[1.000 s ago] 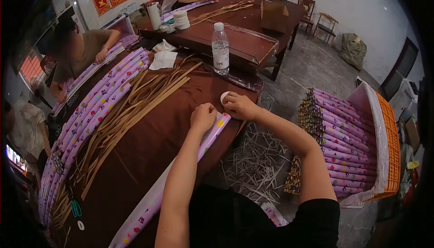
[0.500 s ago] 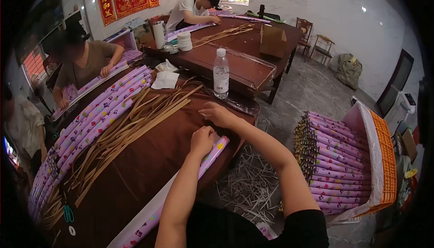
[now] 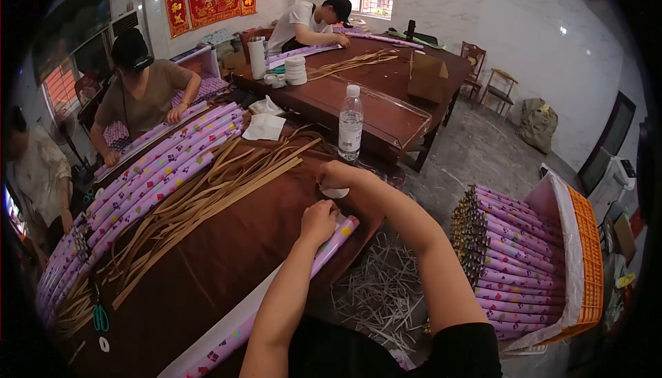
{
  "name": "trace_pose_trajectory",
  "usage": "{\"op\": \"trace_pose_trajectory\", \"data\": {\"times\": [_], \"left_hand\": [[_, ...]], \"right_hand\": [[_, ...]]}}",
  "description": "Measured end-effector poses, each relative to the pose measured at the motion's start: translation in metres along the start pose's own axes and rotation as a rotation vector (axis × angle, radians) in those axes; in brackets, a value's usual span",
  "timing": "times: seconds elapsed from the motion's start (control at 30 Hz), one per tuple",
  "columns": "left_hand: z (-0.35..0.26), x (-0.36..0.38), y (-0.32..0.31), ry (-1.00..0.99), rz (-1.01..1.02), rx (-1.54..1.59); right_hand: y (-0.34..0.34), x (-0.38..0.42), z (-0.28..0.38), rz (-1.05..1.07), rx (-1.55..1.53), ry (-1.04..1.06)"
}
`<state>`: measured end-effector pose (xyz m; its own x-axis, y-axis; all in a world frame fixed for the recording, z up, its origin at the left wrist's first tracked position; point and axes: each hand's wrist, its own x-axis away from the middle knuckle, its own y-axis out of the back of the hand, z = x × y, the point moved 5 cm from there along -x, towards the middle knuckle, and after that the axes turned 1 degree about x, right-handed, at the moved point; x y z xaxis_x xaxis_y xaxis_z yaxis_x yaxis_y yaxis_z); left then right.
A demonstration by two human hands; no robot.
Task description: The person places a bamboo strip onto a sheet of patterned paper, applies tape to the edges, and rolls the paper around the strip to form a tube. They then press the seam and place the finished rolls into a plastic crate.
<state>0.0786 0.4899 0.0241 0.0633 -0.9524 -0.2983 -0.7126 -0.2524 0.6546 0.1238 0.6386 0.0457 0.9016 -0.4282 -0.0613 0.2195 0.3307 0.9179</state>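
Left hand [image 3: 319,221]: rests on the roll [image 3: 338,239] near its far end, fingers bent; impossible to tell if pinching
Right hand [image 3: 334,174]: grasps 1 white tape [image 3: 336,192], just beyond the left hand
Roll: lies slantwise along the near side of the table [image 3: 227,254]
Strips [image 3: 238,179]: lie loosely heaped across the table
Bottle [image 3: 350,126]: stands upright beyond the right hand

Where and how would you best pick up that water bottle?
I'd wrap the fingers around the middle of the bottle, below its narrow neck, coming in level from the right. It stands upright, its body is roundish and tall, and brown strips lie off to its left.
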Motion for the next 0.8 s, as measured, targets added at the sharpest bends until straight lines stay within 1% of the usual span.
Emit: {"op": "trace_pose_trajectory", "data": {"times": [0.03, 0.1, 0.2, 0.23, 0.3, 0.33, 0.4, 0.43, 0.5, 0.53, 0.57, 0.6, 0.67, 0.7, 0.73, 0.77, 0.8], "left_hand": [[0.0, 0.0, 0.0, -0.005, -0.007, -0.003], [-0.001, 0.0, -0.001, -0.008, -0.015, -0.003], [-0.001, 0.0, 0.0, 0.004, -0.014, -0.019], [-0.001, 0.0, 0.0, 0.003, -0.011, -0.013], [0.0, 0.0, 0.0, 0.005, -0.014, -0.007], [0.0, 0.0, -0.001, 0.005, -0.021, -0.002], [0.004, 0.0, -0.002, 0.008, -0.029, -0.003], [0.006, -0.001, -0.003, 0.01, -0.027, 0.007], [0.01, -0.004, -0.004, 0.016, -0.034, 0.012], [0.011, -0.006, 0.001, 0.027, -0.157, 0.107], [0.014, -0.007, 0.008, 0.041, -0.284, 0.202], [0.031, -0.011, 0.007, 0.099, -0.371, 0.388], [0.038, -0.014, 0.014, 0.324, -0.341, 0.857], [0.021, -0.005, 0.028, 0.352, -0.373, 1.066], [0.025, -0.006, 0.024, 0.424, -0.397, 1.349], [0.029, -0.005, 0.021, 0.486, -0.424, 1.633], [0.04, -0.007, 0.017, 0.47, -0.394, 1.76]], "right_hand": [[-0.003, 0.0, -0.001, 0.004, 0.002, 0.002], [-0.006, 0.001, -0.007, -0.084, -0.016, 0.014], [-0.014, 0.0, -0.017, -0.117, -0.008, 0.033], [-0.009, 0.003, -0.007, -0.113, -0.008, 0.037], [0.0, 0.012, -0.005, -0.107, -0.366, -0.291], [0.002, 0.013, -0.001, -0.103, -0.366, -0.286], [0.007, 0.014, 0.014, -0.114, -0.275, -0.105], [0.007, 0.016, 0.017, -0.113, -0.278, -0.099], [0.02, 0.03, 0.028, -0.485, -0.423, 0.064], [0.03, 0.041, 0.044, -0.826, 0.046, 0.181], [0.022, 0.052, 0.047, -0.818, 0.048, 0.13], [0.027, 0.073, 0.075, -0.805, 0.049, 0.08], [0.011, 0.104, 0.122, -0.697, 0.103, 0.581], [0.0, 0.111, 0.145, -0.537, 0.158, 0.711], [-0.014, 0.117, 0.165, -0.37, 0.21, 0.842], [-0.026, 0.119, 0.174, -0.303, 0.195, 0.856], [-0.037, 0.12, 0.182, -0.237, 0.177, 0.872]]}}
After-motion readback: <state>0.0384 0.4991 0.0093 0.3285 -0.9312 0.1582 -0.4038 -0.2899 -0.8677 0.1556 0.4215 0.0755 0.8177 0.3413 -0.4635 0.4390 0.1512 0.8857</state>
